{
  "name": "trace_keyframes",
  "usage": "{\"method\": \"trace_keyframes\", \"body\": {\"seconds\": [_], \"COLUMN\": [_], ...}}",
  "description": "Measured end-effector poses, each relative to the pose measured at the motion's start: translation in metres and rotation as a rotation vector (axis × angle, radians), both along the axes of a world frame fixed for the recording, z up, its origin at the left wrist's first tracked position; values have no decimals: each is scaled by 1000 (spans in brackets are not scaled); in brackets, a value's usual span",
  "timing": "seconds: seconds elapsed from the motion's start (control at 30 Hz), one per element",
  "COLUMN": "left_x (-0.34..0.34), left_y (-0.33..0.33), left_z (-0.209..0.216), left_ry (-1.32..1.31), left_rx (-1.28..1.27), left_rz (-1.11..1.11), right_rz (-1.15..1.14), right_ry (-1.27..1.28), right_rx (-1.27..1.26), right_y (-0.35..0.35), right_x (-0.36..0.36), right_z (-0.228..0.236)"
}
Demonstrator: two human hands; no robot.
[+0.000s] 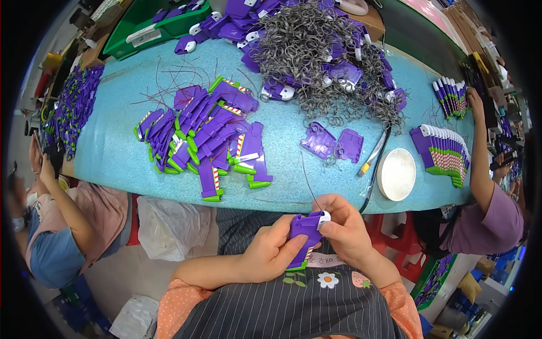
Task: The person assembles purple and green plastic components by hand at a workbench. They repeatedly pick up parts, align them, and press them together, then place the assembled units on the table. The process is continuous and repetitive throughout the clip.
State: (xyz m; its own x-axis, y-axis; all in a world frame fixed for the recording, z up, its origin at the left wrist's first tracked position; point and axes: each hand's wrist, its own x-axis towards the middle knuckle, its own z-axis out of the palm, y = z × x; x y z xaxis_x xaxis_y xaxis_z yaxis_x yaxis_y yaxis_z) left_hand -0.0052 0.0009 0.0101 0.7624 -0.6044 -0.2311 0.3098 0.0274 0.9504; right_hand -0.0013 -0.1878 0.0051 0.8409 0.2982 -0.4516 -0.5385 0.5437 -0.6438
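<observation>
Low centre of frame: my left hand (276,248) and right hand (344,229) both clamp one purple toy part (305,234), fitting its white end piece; next, press it squarely home.

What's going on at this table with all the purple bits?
A person seated at a blue table holds one purple plastic toy piece in both hands, left hand gripping its body and right hand pinching at its white end. On the table lie a heap of finished purple-and-green pieces, a tangle of metal rings and a white round lid. Two other people sit at either side; the one on the right reaches to a neat stack.
</observation>
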Motion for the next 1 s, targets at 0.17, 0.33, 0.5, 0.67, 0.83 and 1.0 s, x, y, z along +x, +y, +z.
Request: {"method": "trace_keyframes", "body": {"seconds": [0.17, 0.33, 0.5, 0.67, 0.83, 1.0], "left_x": [-10, -6, 7, 14, 40, 46], "left_y": [3, 3, 5, 7, 13, 1], "left_z": [-7, -10, -5, -4, 1, 4], "left_ry": [17, -102, -195, -79, -172, -476], "left_rx": [-64, -22, -3, -1, 49, 59], "left_rz": [21, 96, 90, 55, -41, 44], "right_rz": [57, 160, 85, 94, 219, 151], "right_ry": [-103, -137, -336, -344, -791, -935], "right_rx": [55, -20, -75, -211, -774, -785], "right_y": [3, -1, 4, 5, -4, -19], "right_x": [-4, 5, 2, 8, 29, 36], "right_z": [-7, 0, -6, 1, 13, 10]}}
